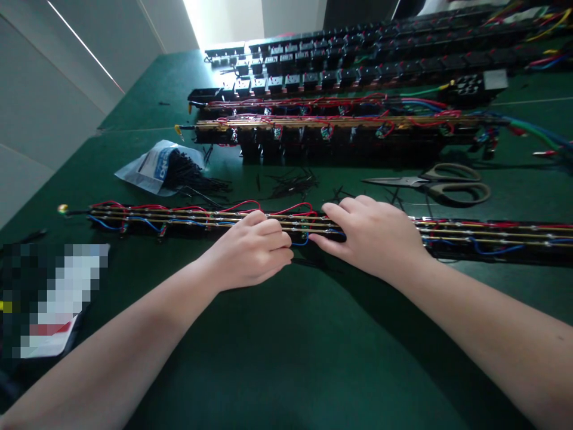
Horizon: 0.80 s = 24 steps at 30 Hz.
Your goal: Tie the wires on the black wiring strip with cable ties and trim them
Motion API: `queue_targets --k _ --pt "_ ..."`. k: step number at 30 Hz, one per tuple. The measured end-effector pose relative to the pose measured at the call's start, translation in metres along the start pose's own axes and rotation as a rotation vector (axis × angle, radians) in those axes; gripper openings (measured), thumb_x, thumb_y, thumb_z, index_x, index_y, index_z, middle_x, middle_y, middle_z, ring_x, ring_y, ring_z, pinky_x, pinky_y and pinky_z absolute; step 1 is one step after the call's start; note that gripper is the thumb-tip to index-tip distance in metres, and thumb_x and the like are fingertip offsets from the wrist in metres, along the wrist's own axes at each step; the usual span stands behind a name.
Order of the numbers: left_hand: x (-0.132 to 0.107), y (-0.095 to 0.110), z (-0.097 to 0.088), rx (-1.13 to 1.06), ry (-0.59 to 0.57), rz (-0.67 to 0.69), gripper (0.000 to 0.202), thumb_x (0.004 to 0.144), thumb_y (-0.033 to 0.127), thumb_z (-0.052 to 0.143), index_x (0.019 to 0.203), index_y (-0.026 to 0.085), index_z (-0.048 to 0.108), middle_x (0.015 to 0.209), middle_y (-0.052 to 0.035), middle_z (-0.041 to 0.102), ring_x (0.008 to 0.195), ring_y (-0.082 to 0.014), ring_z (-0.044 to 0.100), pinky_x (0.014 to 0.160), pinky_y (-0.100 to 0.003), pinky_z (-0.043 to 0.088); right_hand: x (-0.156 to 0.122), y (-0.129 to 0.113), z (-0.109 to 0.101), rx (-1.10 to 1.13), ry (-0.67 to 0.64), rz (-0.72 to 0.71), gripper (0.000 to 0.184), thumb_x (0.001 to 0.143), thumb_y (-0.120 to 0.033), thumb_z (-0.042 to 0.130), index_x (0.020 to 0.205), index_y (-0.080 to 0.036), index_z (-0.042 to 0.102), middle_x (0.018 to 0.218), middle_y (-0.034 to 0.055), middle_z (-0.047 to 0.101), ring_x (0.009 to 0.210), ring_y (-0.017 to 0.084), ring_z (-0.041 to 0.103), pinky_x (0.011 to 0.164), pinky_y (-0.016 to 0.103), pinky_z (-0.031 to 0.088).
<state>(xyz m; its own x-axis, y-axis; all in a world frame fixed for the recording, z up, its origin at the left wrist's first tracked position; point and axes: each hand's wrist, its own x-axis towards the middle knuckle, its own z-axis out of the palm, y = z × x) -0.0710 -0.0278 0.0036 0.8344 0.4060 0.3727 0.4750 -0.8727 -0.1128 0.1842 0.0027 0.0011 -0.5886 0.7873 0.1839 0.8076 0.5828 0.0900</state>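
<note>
A long black socket strip with brass bars and red and blue wires lies across the green table in front of me. My left hand rests on its middle with the fingers curled in toward a blue wire. My right hand lies over the strip just to the right, fingers bent down onto the bars and wires. What the fingertips pinch is hidden.
Scissors lie behind the strip on the right. A plastic bag of black cable ties sits at back left, with loose ties scattered nearby. More wired strips are stacked at the back. A wall runs along the left.
</note>
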Motion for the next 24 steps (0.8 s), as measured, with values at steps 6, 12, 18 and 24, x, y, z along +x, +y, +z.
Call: queue_targets --k 6,12,18,24 --pt "0.0006 0.0003 -0.0003 0.023 -0.005 0.008 0.024 0.104 0.021 0.058 0.086 0.021 0.072 0.087 0.0014 0.074 0.084 -0.0184 0.058 0.079 -0.039 0.039 -0.0002 0.0002 0.0012 0.011 0.005 0.012 0.052 0.099 -0.063 0.052 0.114 -0.017 0.071 0.093 0.0125 0.072 0.083 0.028 0.060 0.063 0.036 0.028" --pt "-0.0019 0.0007 0.0020 0.022 0.015 0.008 0.021 0.103 0.021 0.058 0.087 0.020 0.070 0.089 0.0001 0.074 0.085 -0.0184 0.058 0.081 -0.039 0.041 -0.0001 -0.0002 0.0019 0.009 -0.007 0.022 0.053 0.098 -0.064 0.051 0.113 -0.017 0.071 0.091 0.0120 0.072 0.083 0.028 0.060 0.063 0.036 0.028" --pt "-0.0021 0.0003 0.0040 -0.084 0.098 -0.172 0.015 0.099 0.018 0.057 0.087 0.021 0.065 0.088 -0.0007 0.072 0.086 -0.0181 0.057 0.084 -0.037 0.043 -0.0029 0.0025 0.0013 0.047 0.163 -0.078 0.049 0.101 -0.056 0.052 0.119 -0.014 0.068 0.109 0.0158 0.074 0.099 0.032 0.064 0.080 0.042 0.042" --pt "0.0005 -0.0039 0.0031 -0.215 0.041 -0.361 0.017 0.098 0.021 0.054 0.084 0.021 0.064 0.084 -0.0009 0.070 0.083 -0.0184 0.057 0.083 -0.037 0.040 -0.0059 -0.0001 -0.0010 0.275 0.426 -0.201 0.018 0.100 -0.035 0.059 0.109 -0.022 0.068 0.107 0.0084 0.077 0.104 0.026 0.067 0.103 0.046 0.045"
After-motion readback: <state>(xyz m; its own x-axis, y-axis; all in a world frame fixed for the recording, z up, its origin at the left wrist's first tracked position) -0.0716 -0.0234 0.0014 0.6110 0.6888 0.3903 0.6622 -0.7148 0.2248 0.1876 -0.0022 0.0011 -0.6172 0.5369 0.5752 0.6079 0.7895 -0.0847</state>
